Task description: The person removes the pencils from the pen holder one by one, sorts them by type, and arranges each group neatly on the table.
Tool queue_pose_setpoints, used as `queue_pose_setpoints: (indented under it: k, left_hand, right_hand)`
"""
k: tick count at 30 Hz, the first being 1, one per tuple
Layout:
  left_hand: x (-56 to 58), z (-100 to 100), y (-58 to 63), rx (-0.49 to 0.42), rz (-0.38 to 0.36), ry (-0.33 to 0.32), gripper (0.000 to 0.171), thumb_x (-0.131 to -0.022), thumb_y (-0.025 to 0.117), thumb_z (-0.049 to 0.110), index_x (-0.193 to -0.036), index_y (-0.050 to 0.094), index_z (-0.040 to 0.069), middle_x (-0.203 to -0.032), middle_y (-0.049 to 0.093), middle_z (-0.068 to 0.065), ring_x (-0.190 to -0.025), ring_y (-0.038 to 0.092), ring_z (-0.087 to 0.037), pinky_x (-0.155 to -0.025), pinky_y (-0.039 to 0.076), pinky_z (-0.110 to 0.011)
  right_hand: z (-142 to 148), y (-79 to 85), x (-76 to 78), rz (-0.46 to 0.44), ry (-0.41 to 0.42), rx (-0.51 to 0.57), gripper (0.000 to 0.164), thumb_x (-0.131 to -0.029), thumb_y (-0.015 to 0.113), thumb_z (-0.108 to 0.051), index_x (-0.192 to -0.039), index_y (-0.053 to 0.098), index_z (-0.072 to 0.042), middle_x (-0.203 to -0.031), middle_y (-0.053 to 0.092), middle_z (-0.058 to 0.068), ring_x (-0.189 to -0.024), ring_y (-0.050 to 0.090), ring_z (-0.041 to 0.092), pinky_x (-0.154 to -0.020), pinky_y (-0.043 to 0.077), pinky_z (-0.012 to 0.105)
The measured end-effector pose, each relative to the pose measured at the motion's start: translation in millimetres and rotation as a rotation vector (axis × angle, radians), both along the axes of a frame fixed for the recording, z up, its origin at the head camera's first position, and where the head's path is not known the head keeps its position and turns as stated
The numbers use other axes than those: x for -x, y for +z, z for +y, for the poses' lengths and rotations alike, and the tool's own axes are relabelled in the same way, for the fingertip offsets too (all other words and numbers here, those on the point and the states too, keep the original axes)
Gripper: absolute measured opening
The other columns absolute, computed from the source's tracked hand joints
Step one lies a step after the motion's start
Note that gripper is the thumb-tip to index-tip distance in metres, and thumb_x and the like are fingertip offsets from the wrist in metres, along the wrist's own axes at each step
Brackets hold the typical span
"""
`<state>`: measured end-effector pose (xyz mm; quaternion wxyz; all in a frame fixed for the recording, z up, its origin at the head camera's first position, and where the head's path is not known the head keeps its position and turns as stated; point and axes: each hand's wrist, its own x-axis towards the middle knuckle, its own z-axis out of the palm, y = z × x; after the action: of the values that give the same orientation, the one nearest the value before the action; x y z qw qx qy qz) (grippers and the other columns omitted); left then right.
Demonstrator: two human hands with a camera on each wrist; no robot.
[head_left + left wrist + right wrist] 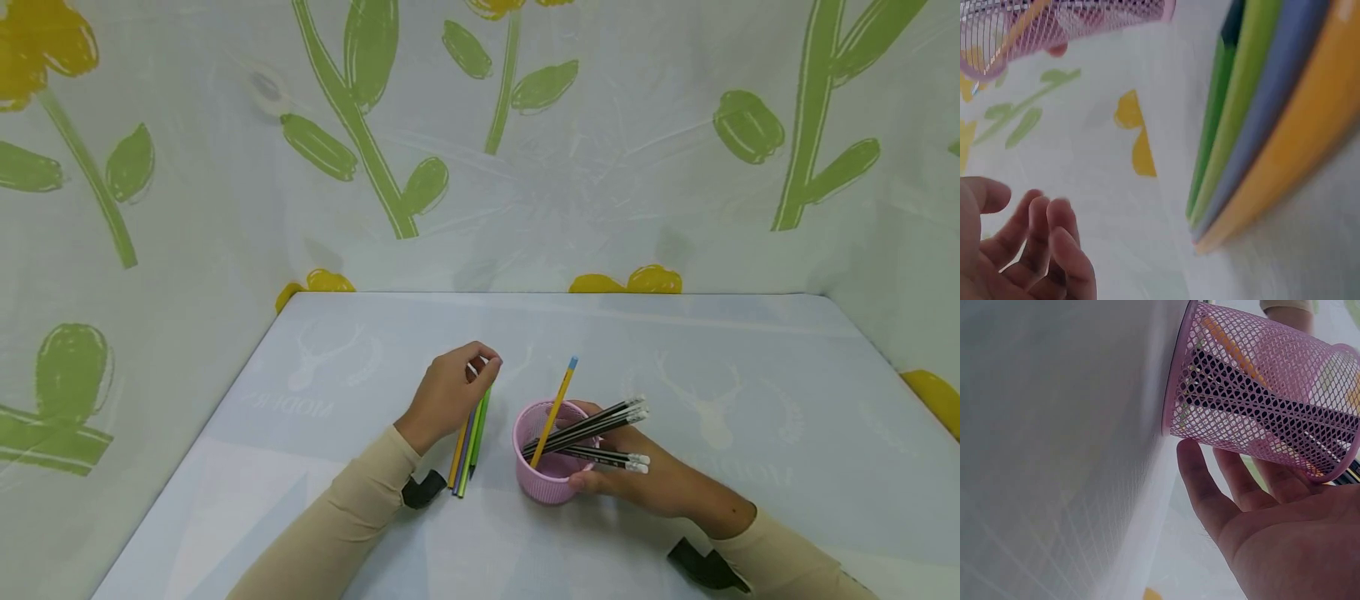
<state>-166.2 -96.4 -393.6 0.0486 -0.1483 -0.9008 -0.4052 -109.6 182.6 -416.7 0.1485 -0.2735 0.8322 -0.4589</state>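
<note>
A pink mesh pencil cup (549, 490) stands upright on the table, holding a yellow pencil (557, 407) with a blue end and several black pencils (600, 429) with white erasers that lean right. My right hand (651, 477) holds the cup from its right side, thumb on the near side and fingers toward the back. In the right wrist view, those fingers (1200, 487) lie along the mesh wall. Left of the cup, several coloured pencils (468, 454) in orange, purple-blue and two greens lie side by side. My left hand (448, 393) hovers at their far end, its fingers loosely bent around nothing.
A pale table (750, 350) with faint deer-head prints carries everything. Behind it and at both sides hangs a white sheet (600, 192) with green leaves and yellow flowers. Dark straps (705, 567) sit at both wrists.
</note>
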Motion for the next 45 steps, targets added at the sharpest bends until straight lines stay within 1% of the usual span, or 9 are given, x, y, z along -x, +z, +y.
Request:
queue_pose_setpoints:
  k: [5,9,14,20,26,31,34,39,45]
  left_hand:
    - [-8.0,10.5,1.7,-0.116,0.092,-0.044,0.018,-0.101,0.059,0.029,-0.106,0.069,0.014,-0.088,0.066,0.005,-0.082,0.059,-0.010,-0.075,0.053,-0.032]
    - [-14.7,17.6,2.4,-0.154,0.158,-0.086,0.016,-0.099,0.063,0.028,-0.105,0.069,0.014,-0.092,0.066,0.006,-0.088,0.059,-0.008,-0.083,0.054,-0.040]
    - [-21.3,23.6,2.3,-0.160,0.216,-0.164,0.013,-0.097,0.067,0.027,-0.104,0.069,0.016,-0.094,0.066,0.007,-0.092,0.060,-0.007,-0.085,0.051,-0.036]
    - [-25.8,30.1,2.6,-0.140,0.185,-0.207,0.020,-0.095,0.070,0.028,-0.108,0.069,0.012,-0.095,0.065,0.005,-0.093,0.058,-0.008,-0.087,0.052,-0.043]
    - [-28.5,40.0,5.5,-0.105,0.163,-0.200,0.020,-0.095,0.070,0.027,-0.110,0.068,0.014,-0.095,0.066,0.006,-0.092,0.059,-0.006,-0.084,0.050,-0.032]
    - [-28.3,45.4,8.7,-0.163,0.130,-0.169,0.019,-0.095,0.069,0.027,-0.110,0.068,0.014,-0.092,0.066,0.006,-0.089,0.061,-0.005,-0.085,0.052,-0.039]
    - [-28.7,47.9,8.2,-0.190,0.110,-0.165,0.021,-0.095,0.069,0.027,-0.111,0.067,0.014,-0.093,0.065,0.006,-0.089,0.062,-0.006,-0.084,0.051,-0.038]
    - [-29.0,50.3,4.8,-0.201,0.109,-0.173,0.026,-0.094,0.070,0.028,-0.115,0.067,0.013,-0.095,0.065,0.005,-0.090,0.062,-0.007,-0.083,0.049,-0.029]
    - [-29.5,52.6,1.3,-0.227,0.109,-0.204,0.028,-0.092,0.073,0.026,-0.116,0.068,0.011,-0.097,0.067,-0.005,-0.089,0.063,-0.012,-0.083,0.053,-0.037]
  right_hand:
    - [-0.2,1.0,0.4,0.013,0.008,0.012,0.075,-0.091,0.074,-0.032,-0.153,0.034,-0.020,-0.142,0.057,-0.003,-0.135,0.049,0.018,-0.103,0.044,0.025]
    - [0.1,1.5,0.1,0.026,0.024,0.034,0.072,-0.091,0.074,-0.029,-0.152,0.036,-0.021,-0.141,0.057,-0.005,-0.135,0.049,0.019,-0.104,0.042,0.024]
    - [-0.3,1.1,-0.3,0.016,0.033,0.038,0.071,-0.092,0.072,-0.026,-0.152,0.035,-0.020,-0.141,0.058,-0.005,-0.135,0.049,0.019,-0.104,0.042,0.023]
    - [-3.3,-1.1,1.8,0.017,0.041,0.035,0.072,-0.093,0.072,-0.026,-0.153,0.034,-0.016,-0.142,0.057,-0.004,-0.134,0.051,0.018,-0.104,0.043,0.023]
    - [-2.3,-0.9,0.5,0.033,0.035,0.041,0.072,-0.092,0.073,-0.024,-0.153,0.035,-0.018,-0.142,0.057,-0.005,-0.136,0.049,0.021,-0.105,0.041,0.024]
    - [-2.2,1.3,-0.3,0.011,0.022,0.019,0.074,-0.092,0.073,-0.026,-0.154,0.032,-0.015,-0.142,0.057,-0.003,-0.137,0.048,0.026,-0.105,0.042,0.026]
    - [-2.1,1.2,-0.3,0.016,0.021,0.015,0.075,-0.092,0.073,-0.028,-0.154,0.032,-0.016,-0.143,0.057,-0.003,-0.137,0.048,0.026,-0.105,0.042,0.026]
    - [-1.4,-0.5,0.5,0.052,0.033,0.027,0.074,-0.092,0.073,-0.027,-0.154,0.033,-0.020,-0.143,0.056,-0.005,-0.136,0.049,0.021,-0.105,0.042,0.025]
    - [0.0,-1.7,0.7,0.079,0.030,0.022,0.075,-0.092,0.073,-0.028,-0.154,0.032,-0.024,-0.148,0.051,-0.004,-0.139,0.046,0.019,-0.107,0.042,0.026]
